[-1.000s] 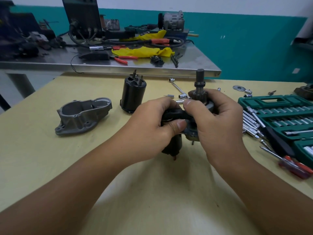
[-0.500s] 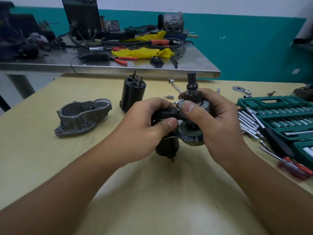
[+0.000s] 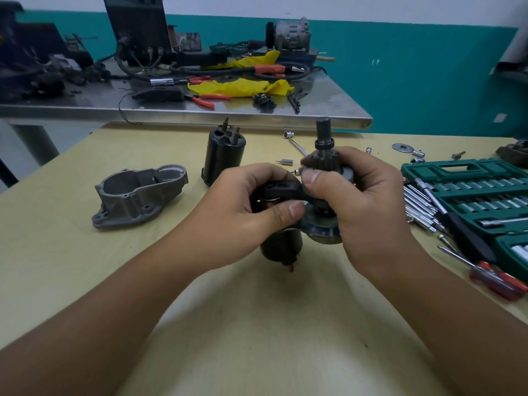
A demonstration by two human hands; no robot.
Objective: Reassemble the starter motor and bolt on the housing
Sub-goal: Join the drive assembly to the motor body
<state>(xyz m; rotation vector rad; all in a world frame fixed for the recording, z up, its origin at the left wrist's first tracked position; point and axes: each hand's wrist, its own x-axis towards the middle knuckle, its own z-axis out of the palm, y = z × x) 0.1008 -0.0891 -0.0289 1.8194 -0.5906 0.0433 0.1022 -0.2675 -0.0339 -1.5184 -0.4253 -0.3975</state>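
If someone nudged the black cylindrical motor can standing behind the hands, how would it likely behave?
The black cylindrical motor can stands upright on the yellow-beige tabletop, taller than wide, so a high push might tip it. Once on its round side it would probably roll. It looks like rigid metal, likely heavy for its size.

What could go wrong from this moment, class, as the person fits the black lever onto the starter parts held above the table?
1. Both hands, left hand and right hand, hold the assembly in mid-air; it could slip and drop onto the table.
2. Fingers pinching the black lever might get nipped as it seats.
3. Small loose bits beyond the hands could be knocked away.
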